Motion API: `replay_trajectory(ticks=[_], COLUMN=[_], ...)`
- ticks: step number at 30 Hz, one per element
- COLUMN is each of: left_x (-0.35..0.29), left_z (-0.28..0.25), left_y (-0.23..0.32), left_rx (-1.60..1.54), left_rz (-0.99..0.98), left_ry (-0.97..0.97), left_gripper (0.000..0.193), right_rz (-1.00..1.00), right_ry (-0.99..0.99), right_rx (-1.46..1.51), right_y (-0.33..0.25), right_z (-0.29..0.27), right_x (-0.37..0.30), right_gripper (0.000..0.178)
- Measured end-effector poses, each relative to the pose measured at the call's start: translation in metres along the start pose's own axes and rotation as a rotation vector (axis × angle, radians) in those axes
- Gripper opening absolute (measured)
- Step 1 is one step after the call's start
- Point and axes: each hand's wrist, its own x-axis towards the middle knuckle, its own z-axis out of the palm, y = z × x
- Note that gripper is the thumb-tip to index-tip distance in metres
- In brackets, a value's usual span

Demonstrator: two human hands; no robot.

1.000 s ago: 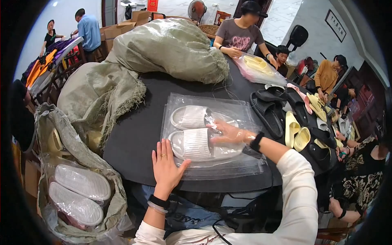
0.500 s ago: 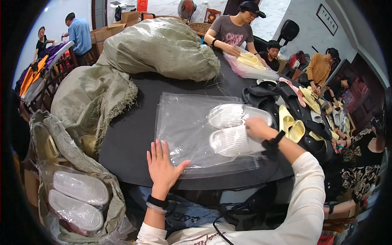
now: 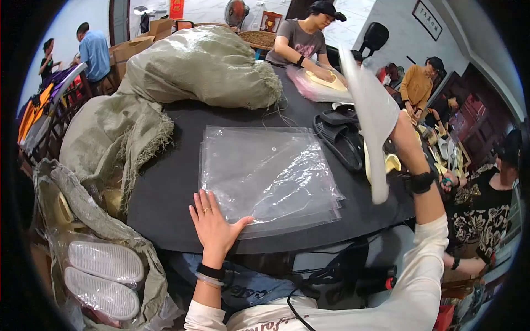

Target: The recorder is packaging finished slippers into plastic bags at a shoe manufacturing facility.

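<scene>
My left hand point(image 3: 214, 226) lies with spread fingers on the near left corner of a stack of clear plastic bags point(image 3: 259, 171) on the black table. In my right hand point(image 3: 407, 144), raised off the table at the right, is a pair of white slippers point(image 3: 371, 118). They are seen nearly edge-on and smeared by motion, and they hide part of my fingers. Whether a bag covers them I cannot make out. Black slides point(image 3: 339, 140) and a pale yellow slide point(image 3: 392, 163) lie on the table behind and below them.
An open woven sack point(image 3: 47, 182) at lower left holds bagged white slippers point(image 3: 105, 276). Large stuffed sacks point(image 3: 201, 69) cover the table's far left. Across the table a person point(image 3: 303, 41) handles yellow slippers in plastic point(image 3: 326, 83). Other people work along the right.
My right hand has lifted the white slippers off the bag stack, up and to the right, tilting them upright. My left hand stays on the bags. The view has shifted slightly.
</scene>
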Motion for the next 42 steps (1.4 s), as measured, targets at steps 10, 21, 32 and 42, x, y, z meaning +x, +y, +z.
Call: replay_trajectory(ticks=[10, 21, 32, 42], left_x=[-0.003, -0.002, -0.003, -0.001], left_z=[0.014, 0.013, 0.005, 0.015], left_y=[-0.026, -0.014, -0.010, -0.013], left_rx=[-0.092, -0.070, 0.025, 0.022], left_rz=[0.133, 0.101, 0.133, 0.170], left_ry=[-0.012, 0.099, 0.006, -0.074], left_gripper=[0.045, 0.058, 0.085, 0.066], right_rz=[0.130, 0.241, -0.176, -0.387], right_ry=[-0.085, -0.205, 0.033, -0.439], right_rx=[0.792, 1.504, 0.203, -0.046], right_y=[-0.069, 0.073, 0.037, -0.003], right_z=[0.192, 0.119, 0.119, 0.271], right_x=[-0.087, -0.143, -0.071, -0.052], right_gripper=[0.035, 0.045, 0.018, 0.017])
